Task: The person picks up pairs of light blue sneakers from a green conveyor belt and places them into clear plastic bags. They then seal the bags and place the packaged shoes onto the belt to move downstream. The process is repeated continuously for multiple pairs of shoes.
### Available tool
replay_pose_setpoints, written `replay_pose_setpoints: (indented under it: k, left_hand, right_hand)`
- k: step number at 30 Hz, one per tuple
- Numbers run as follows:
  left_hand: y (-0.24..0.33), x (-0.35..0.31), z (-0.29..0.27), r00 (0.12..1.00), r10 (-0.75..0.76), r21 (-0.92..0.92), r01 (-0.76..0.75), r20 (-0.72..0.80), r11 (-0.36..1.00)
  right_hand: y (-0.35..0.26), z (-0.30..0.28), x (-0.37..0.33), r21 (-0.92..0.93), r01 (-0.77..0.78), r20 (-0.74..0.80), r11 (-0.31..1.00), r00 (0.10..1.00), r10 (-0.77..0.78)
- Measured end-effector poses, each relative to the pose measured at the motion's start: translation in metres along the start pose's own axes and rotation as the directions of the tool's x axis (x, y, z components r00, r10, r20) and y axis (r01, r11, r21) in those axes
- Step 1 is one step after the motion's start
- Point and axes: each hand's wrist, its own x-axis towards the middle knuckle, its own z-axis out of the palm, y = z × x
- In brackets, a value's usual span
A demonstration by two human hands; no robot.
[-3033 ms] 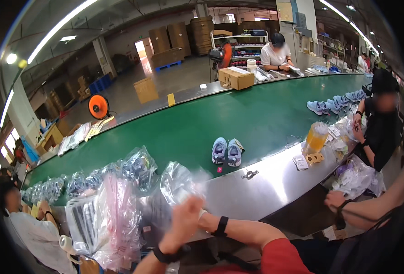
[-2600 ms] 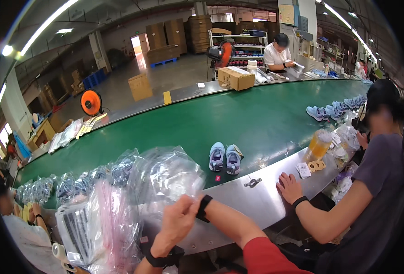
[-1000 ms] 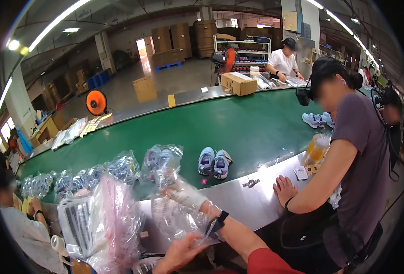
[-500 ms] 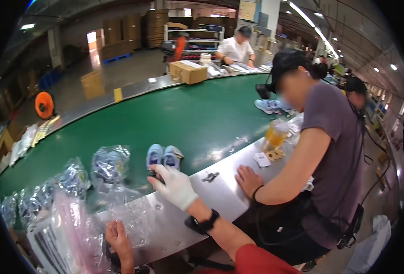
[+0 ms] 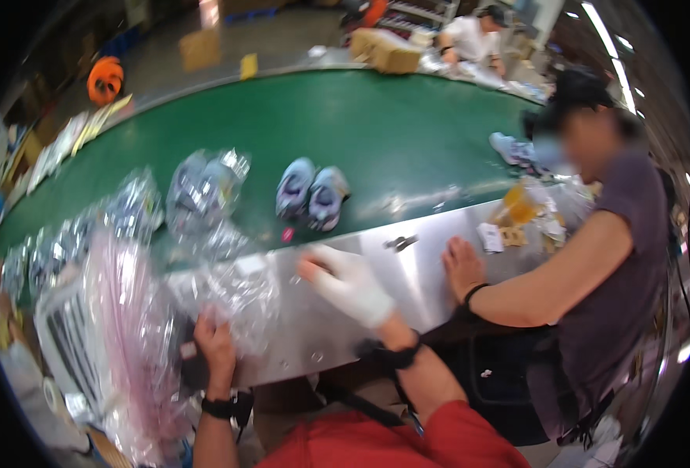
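My left hand point(image 5: 216, 343) is closed at the near edge of a clear plastic bag point(image 5: 255, 300) spread over the metal ledge. My right hand point(image 5: 352, 287), in a white glove with bare fingertips, hovers over the ledge, fingers curled together. Motion blur hides what those fingers hold, if anything. Just beyond it, a pair of light blue shoes point(image 5: 327, 199) stands on the green belt, with a small pink piece point(image 5: 288, 234) by the near side. To their left lies a bagged pair of shoes point(image 5: 204, 191).
More bagged shoes point(image 5: 130, 207) line the belt's left. Pinkish plastic bags point(image 5: 126, 312) drape over the ledge point(image 5: 376, 269). A dark metal part point(image 5: 401, 243) lies right of my glove. A co-worker's hand point(image 5: 463, 269) rests nearby, beside an amber tape roll point(image 5: 519, 204).
My right hand has drawn back from the shoes to above the ledge. The pink piece beside them now shows. My left hand stays at the bag, while the whole view has tilted down.
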Motion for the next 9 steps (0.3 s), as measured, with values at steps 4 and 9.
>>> replay_pose_setpoints:
  k: [4,9]
  left_hand:
    - [-0.003,-0.015,-0.004,0.992,-0.082,-0.049,0.078,-0.093,0.996]
    - [0.008,-0.048,-0.066,0.999,0.051,0.258,-0.050,0.003,0.965]
  right_hand:
    - [0.007,-0.021,-0.091,0.237,-0.434,0.468,0.869,0.835,0.289]
    - [0.102,0.006,-0.198,0.331,-0.722,0.316,0.608,0.692,0.649]
